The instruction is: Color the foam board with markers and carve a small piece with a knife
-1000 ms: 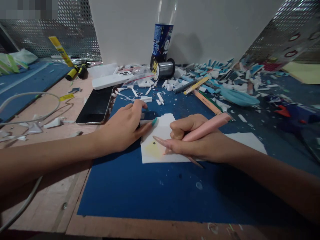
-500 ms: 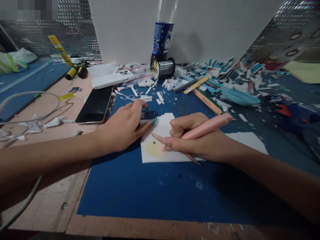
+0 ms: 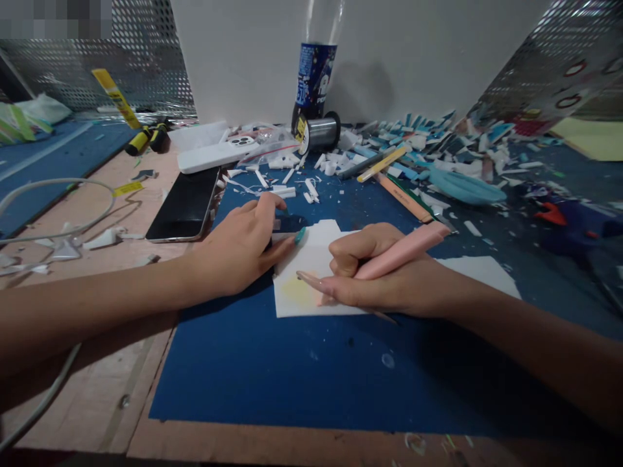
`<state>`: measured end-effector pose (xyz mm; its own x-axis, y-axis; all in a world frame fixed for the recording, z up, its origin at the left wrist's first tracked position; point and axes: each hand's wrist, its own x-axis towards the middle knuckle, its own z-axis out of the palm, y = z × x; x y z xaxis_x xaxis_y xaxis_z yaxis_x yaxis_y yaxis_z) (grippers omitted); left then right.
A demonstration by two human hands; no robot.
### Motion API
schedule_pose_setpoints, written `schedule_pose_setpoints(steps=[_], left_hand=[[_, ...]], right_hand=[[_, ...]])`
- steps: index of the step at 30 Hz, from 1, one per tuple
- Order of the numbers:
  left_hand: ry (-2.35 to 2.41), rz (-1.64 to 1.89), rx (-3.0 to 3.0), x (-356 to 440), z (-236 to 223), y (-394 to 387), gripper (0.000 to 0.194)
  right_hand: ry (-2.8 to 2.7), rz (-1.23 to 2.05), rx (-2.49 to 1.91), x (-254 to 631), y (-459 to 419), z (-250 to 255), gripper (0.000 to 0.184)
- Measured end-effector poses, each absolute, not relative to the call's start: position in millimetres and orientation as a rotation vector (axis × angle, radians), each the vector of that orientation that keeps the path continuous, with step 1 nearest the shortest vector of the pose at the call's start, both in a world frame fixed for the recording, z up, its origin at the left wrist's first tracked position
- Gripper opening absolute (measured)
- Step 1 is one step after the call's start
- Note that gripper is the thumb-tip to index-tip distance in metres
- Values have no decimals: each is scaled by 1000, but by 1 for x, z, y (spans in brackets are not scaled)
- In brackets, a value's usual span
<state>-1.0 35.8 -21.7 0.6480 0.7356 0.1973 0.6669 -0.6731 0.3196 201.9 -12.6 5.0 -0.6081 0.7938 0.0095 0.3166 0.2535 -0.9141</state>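
A white sheet [image 3: 311, 259] with a pale yellow patch and peach colouring lies on the blue mat [image 3: 272, 376]. My left hand [image 3: 243, 243] rests at the sheet's left edge, fingers bent and thumb pressed along it; small grey and dark bits show beneath the fingers, too hidden to name. My right hand [image 3: 379, 272] is closed around a thick pink marker [image 3: 403, 250], slanted up to the right. Its tip touches the sheet beside the yellow patch. The thumbnail partly covers a dark dot there. Another white piece [image 3: 481, 272] lies partly behind my right wrist.
A black-screened phone [image 3: 185, 206] and a cable [image 3: 53, 181] lie left. Behind the sheet are a bottle [image 3: 315, 74], a wire spool [image 3: 322, 133] and white and blue scraps [image 3: 418, 143]. A yellow cutter [image 3: 384, 163] and a blue oval piece [image 3: 464, 187] lie right.
The marker tip and my right thumb have shifted slightly across the sheet, first up, then back down; the thumbnail now partly covers the dark dot. My left hand has stayed put.
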Motion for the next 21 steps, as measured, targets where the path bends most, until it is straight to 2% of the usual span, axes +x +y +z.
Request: schedule_pose_setpoints(steps=[10, 21], left_hand=[[1139, 483, 2659, -1, -23, 36, 37], [1129, 511, 2642, -2, -25, 36, 34]], right_hand=[[-2077, 1290, -1022, 201, -11, 6, 49], [-1990, 1061, -1139, 199, -10, 4, 44]])
